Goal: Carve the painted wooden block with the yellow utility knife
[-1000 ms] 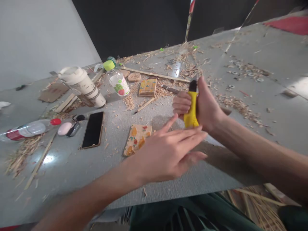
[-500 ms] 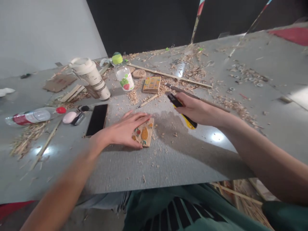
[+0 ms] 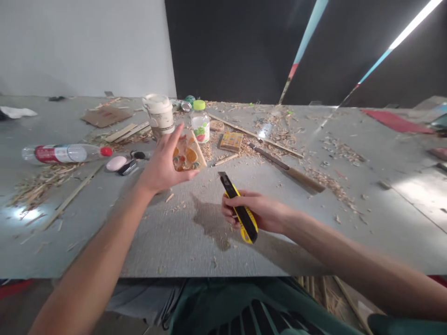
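My left hand (image 3: 164, 163) grips a square wooden block (image 3: 191, 152) by its edges and holds it tilted above the table. The block's face carries a carved, painted pattern in orange, red and green. My right hand (image 3: 249, 209) is wrapped around a yellow and black utility knife (image 3: 240, 209), its short blade out and pointing up and to the left. Knife and block are apart. On the table behind them lie a second painted wooden block (image 3: 231, 141) and a thin pencil-like stick (image 3: 225, 160).
A white lidded cup (image 3: 159, 114) and a green-capped bottle (image 3: 200, 122) stand at the back. Left lies a red-capped bottle (image 3: 66, 153) near a pink oval object (image 3: 116, 163). A long wooden-handled tool (image 3: 286, 168) lies right, among wood shavings (image 3: 328, 186) and strips (image 3: 258, 137).
My left hand has lifted the painted block off the table and tilted it up. My right hand has brought the knife closer to me and left, blade still out. The view has shifted.
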`<state>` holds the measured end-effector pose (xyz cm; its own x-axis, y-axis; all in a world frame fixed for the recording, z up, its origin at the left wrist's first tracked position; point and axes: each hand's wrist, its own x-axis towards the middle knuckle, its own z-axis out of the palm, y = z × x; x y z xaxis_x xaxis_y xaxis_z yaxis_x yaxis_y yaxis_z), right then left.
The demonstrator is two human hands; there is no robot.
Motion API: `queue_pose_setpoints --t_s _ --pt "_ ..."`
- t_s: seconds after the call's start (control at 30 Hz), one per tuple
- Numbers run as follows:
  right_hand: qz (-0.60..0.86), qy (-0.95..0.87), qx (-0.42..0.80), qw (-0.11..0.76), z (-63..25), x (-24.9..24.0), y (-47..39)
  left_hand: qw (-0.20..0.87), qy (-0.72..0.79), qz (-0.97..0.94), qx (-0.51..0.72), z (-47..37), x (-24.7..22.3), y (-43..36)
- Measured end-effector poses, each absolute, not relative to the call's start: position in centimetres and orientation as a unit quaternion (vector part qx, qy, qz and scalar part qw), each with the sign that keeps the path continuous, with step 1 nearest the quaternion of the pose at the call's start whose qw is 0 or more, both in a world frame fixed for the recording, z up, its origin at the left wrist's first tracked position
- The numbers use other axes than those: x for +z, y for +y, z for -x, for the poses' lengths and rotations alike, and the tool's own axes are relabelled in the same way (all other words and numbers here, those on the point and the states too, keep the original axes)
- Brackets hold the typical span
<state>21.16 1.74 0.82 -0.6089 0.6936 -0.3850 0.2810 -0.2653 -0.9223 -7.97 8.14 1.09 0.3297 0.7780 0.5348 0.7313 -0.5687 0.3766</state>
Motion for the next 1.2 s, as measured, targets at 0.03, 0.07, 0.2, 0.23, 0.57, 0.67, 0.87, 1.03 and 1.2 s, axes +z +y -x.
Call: queue_pose_setpoints --t_s 0.03,0.07,0.2,0.23,0.57,0.67,0.87,1.03,1.2 --pt "0.423 -0.6 0.663 0.145 -20.6 0.9 1.5 0.031 0.473 -0.803 0.362 8.4 1.1 8.2" --pt "0.433 -0.612 0.647 0.14 -20.1 1.1 1.2 0.028 0.482 -0.791 0.375 8.7 1.1 8.3" --pt "0.443 -0.75 0.479 0.108 -18.5 2.2 -1.7 0.02 0.495 -0.755 0.43 10.0 0.7 8.7" --pt "0.408 -0.811 0.41 0.087 -18.2 2.4 -2.8 0.019 0.495 -0.748 0.442 10.3 0.6 8.9" --pt "0.252 -0.95 0.183 -0.01 -15.8 0.2 -7.5 0.041 0.504 -0.709 0.492 10.6 -0.3 9.8" --pt "0.292 -0.94 0.174 0.032 -17.1 -0.8 -4.9 0.04 0.505 -0.716 0.479 10.3 -0.1 9.5" --pt "0.524 -0.836 0.084 0.14 -26.5 0.3 8.3 0.041 0.517 -0.731 0.445 9.2 0.3 8.7" --pt "0.544 -0.816 0.058 0.187 -28.3 3.1 9.3 0.035 0.53 -0.737 0.418 8.3 0.4 8.4" --pt "0.361 -0.908 0.166 0.13 -20.2 0.4 -3.2 0.013 0.531 -0.749 0.396 8.3 -0.1 8.6"
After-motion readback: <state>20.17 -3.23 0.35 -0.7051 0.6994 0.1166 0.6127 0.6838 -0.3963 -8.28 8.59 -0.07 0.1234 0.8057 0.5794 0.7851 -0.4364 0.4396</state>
